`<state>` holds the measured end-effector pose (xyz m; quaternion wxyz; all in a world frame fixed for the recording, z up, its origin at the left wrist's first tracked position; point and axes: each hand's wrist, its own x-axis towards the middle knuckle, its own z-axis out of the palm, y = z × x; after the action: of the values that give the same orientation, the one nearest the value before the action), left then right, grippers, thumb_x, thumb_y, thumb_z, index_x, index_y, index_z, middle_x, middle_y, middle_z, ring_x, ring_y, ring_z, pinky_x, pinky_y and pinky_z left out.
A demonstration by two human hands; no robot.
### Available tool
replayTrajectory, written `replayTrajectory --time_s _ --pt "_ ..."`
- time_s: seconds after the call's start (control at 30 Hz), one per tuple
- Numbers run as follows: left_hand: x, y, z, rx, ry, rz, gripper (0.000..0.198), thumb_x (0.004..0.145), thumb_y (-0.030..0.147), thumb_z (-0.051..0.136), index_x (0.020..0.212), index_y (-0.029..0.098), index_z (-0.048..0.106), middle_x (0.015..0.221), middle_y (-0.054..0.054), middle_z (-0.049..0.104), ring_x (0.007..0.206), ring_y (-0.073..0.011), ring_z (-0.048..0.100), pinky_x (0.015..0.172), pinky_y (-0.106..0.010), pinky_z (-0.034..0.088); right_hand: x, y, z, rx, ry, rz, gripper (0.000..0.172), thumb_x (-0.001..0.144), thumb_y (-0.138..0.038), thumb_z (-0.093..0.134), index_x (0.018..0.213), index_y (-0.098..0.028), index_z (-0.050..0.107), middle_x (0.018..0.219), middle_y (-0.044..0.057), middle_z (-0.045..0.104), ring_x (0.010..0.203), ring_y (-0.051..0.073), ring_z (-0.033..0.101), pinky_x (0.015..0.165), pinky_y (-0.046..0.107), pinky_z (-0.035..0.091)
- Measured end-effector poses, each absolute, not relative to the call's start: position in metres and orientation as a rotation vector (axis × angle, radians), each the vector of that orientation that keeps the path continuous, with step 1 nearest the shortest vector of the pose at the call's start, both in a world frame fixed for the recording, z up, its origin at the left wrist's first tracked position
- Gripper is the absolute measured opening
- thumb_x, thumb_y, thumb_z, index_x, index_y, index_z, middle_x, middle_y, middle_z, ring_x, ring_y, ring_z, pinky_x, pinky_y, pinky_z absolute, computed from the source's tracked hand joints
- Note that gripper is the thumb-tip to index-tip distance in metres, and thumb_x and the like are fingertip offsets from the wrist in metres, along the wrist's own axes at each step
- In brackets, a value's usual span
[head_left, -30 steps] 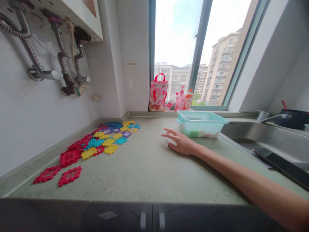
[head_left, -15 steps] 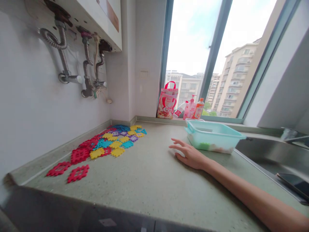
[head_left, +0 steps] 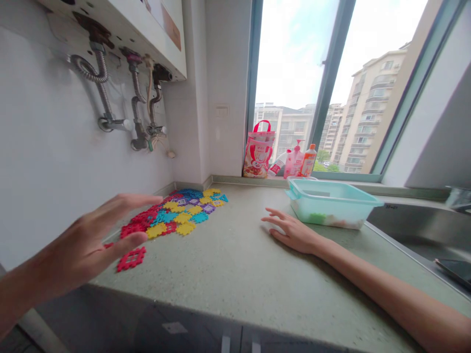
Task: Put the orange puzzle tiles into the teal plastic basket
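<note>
My left hand [head_left: 93,235] is raised at the left, thumb and fingers stretched apart with nothing between them. Behind it spreads a pile of flat plastic interlocking tiles with notched edges: red tiles [head_left: 131,259] near the hand, yellow tiles [head_left: 185,229], light blue tiles [head_left: 199,217], purple ones and dark blue ones farther back. The hand covers part of the red tiles. On the bare counter [head_left: 221,274], my right hand [head_left: 293,233] rests palm down, fingers spread, just left of a translucent turquoise plastic basin [head_left: 336,198].
Green and pale shapes show dimly through the basin's wall. A steel sink [head_left: 415,220] lies to the right, a dark flat object [head_left: 456,270] at its edge. A red-and-white bag [head_left: 258,154] and bottles [head_left: 308,161] stand by the window. Metal pipes [head_left: 138,108] hang at upper left.
My left hand has come into view from the left, over the near red tiles. My right hand stays at the same spot on the counter. The view has shifted slightly.
</note>
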<state>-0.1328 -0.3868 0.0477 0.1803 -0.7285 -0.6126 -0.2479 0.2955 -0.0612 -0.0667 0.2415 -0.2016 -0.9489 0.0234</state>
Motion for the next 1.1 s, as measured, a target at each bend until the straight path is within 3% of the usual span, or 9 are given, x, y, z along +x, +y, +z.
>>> replayTrajectory --time_s 0.07,0.17,0.23,0.33,0.5,0.57,0.73,0.9,1.1 --pt "-0.158 -0.372 0.017 -2.158 -1.788 -0.58 0.064 0.096 0.058 0.062 0.156 0.041 0.049 0.162 0.002 0.051 0.143 -0.0334 0.054 0.118 -0.044 0.049 0.295 -0.06 -0.066 -0.591 -2.608 0.099 0.044 0.104 -0.042 0.052 0.145 -0.028 0.062 0.163 0.016 0.046 0.144 0.032 0.055 0.122 0.056 0.043" --pt "-0.206 -0.366 -0.031 -2.085 -1.975 -0.463 0.071 0.089 0.062 0.068 0.155 0.039 0.054 0.167 -0.003 0.044 0.149 -0.0375 0.047 0.123 -0.052 0.042 0.295 -0.054 -0.067 -0.624 -2.615 0.159 0.051 0.104 -0.052 0.052 0.15 -0.03 0.058 0.164 0.015 0.045 0.148 0.034 0.05 0.123 0.057 0.04" --pt "-0.228 -0.365 -0.05 -2.03 -2.065 -0.5 0.083 0.09 0.065 0.065 0.164 0.038 0.04 0.17 -0.006 0.037 0.153 -0.0371 0.042 0.123 -0.055 0.04 0.294 -0.049 -0.068 -0.636 -2.619 0.187 0.056 0.102 -0.056 0.055 0.153 -0.031 0.054 0.165 0.015 0.045 0.149 0.035 0.049 0.123 0.058 0.04" --pt "-0.234 -0.353 -0.054 -2.013 -2.123 -0.508 0.101 0.086 0.074 0.065 0.17 0.033 0.027 0.172 -0.009 0.031 0.157 -0.0374 0.034 0.125 -0.057 0.036 0.279 -0.057 -0.069 -0.638 -2.625 0.199 0.065 0.099 -0.059 0.06 0.156 -0.031 0.051 0.164 0.017 0.045 0.148 0.038 0.049 0.121 0.062 0.041" --pt "-0.213 -0.314 -0.039 -2.091 -2.13 -0.448 0.117 0.078 0.087 0.063 0.17 0.024 0.028 0.173 -0.014 0.028 0.159 -0.0385 0.028 0.128 -0.054 0.03 0.2 -0.122 -0.059 -0.218 -2.744 0.289 0.074 0.097 -0.057 0.065 0.162 -0.032 0.041 0.168 0.016 0.04 0.152 0.036 0.043 0.123 0.059 0.037" --pt "-0.206 -0.307 -0.036 -2.113 -2.122 -0.437 0.112 0.082 0.089 0.056 0.169 0.024 0.03 0.174 -0.014 0.027 0.16 -0.0383 0.025 0.129 -0.054 0.027 0.155 -0.144 -0.053 -0.016 -2.739 0.294 0.076 0.096 -0.055 0.068 0.162 -0.028 0.042 0.168 0.016 0.04 0.154 0.034 0.039 0.127 0.058 0.031" --pt "-0.198 -0.309 -0.034 -2.045 -2.066 -0.529 0.074 0.101 0.075 0.038 0.158 0.03 0.051 0.172 -0.01 0.034 0.158 -0.0346 0.031 0.129 -0.053 0.026 0.06 -0.138 -0.046 -0.011 -2.635 0.269 0.07 0.098 -0.053 0.064 0.158 -0.02 0.048 0.165 0.019 0.044 0.152 0.036 0.04 0.124 0.061 0.032" --pt "-0.199 -0.309 -0.037 -2.066 -2.052 -0.485 0.066 0.101 0.067 0.051 0.155 0.03 0.055 0.171 -0.011 0.034 0.157 -0.033 0.033 0.129 -0.051 0.029 0.03 -0.122 -0.048 0.171 -2.674 0.174 0.056 0.101 -0.047 0.062 0.154 -0.03 0.056 0.167 0.014 0.043 0.155 0.037 0.036 0.125 0.065 0.025" --pt "-0.201 -0.307 -0.038 -2.064 -2.062 -0.527 0.066 0.1 0.067 0.054 0.152 0.028 0.057 0.169 -0.011 0.038 0.157 -0.0328 0.034 0.129 -0.051 0.029 0.039 -0.125 -0.046 0.177 -2.594 0.226 0.027 0.094 -0.034 0.072 0.116 -0.02 0.076 0.155 0.018 0.055 0.142 0.033 0.052 0.12 0.055 0.038"
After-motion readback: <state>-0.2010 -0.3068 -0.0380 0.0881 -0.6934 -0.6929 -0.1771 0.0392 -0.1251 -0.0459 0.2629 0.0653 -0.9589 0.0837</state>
